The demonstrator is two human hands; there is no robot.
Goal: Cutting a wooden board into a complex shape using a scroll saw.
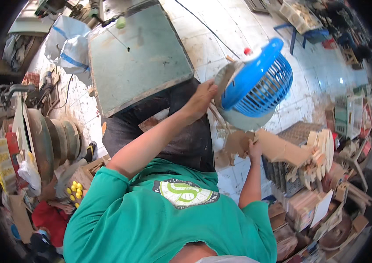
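A blue fan point(256, 81) with a slatted round grille stands right of centre on a greyish round stool point(254, 121). My left hand point(201, 100) reaches across my lap, its fingers closed at the stool's near-left rim beside the fan; the fingertips are partly hidden. Lower right, my right hand point(255, 150) is closed on a torn, folded piece of brown cardboard point(284, 149). The cardboard's far end reaches toward a pile of pale cut wooden pieces point(320, 153).
A worn grey-green tabletop point(140, 57) is in front of my legs. White sacks point(69, 44) lie at its left. Large round discs point(41, 136) and yellow-tipped items point(75, 191) are at left. Stacked boards point(306, 208) and crates point(348, 116) crowd the right. A cable point(203, 26) crosses the tiled floor.
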